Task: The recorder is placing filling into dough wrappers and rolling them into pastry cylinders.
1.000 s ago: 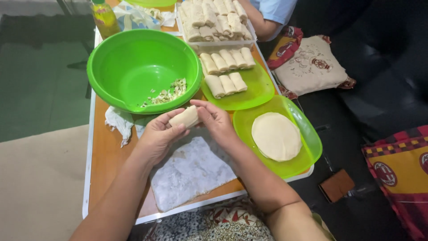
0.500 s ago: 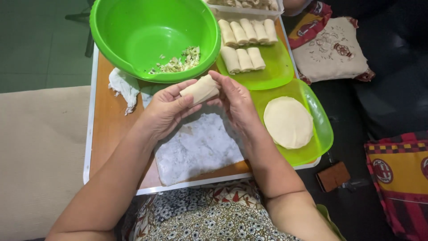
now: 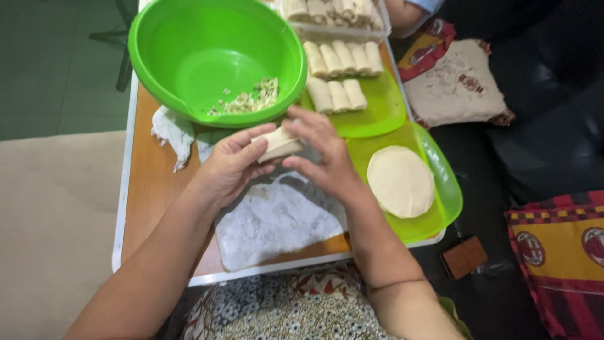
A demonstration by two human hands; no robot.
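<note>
Pale dough roll [image 3: 278,144] sits pinched btwn both hands: left hand [image 3: 231,165] cups one end, right hand [image 3: 324,154] closes fingers on the other, above floured cloth [image 3: 277,220]. Beyond grip: green bowl [image 3: 214,56] w/ little filling left, seven finished rolls [image 3: 340,72] on tray. Right of grip: wrapper stack [image 3: 401,181] unrolled.

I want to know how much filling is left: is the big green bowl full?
No, the big green bowl holds only a small scatter of chopped filling near its bottom edge.
</note>
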